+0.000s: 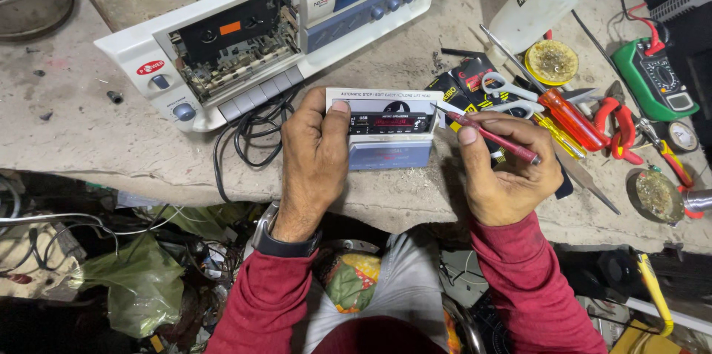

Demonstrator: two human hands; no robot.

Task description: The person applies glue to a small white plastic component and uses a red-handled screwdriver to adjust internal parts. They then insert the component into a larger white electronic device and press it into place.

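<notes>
Left hand (315,157) clamped on the small player panel (386,128) at frame centre, long axis left-right; right hand (504,176) pinching a red screwdriver (493,135), tip touching the panel's right end

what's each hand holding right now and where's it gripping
Left hand grips the small cassette-door panel by its left end. Right hand holds a red screwdriver by the handle.

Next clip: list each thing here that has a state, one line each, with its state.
Left hand: gripping the small panel module.
Small panel module: upright on the bench edge, red display lit.
Right hand: holding the red screwdriver.
Red screwdriver: tip at the module's right end.
Cassette player: cassette bay uncovered, mechanism exposed.
White scissors: lying closed.
Multimeter: lying flat, leads attached.
</notes>
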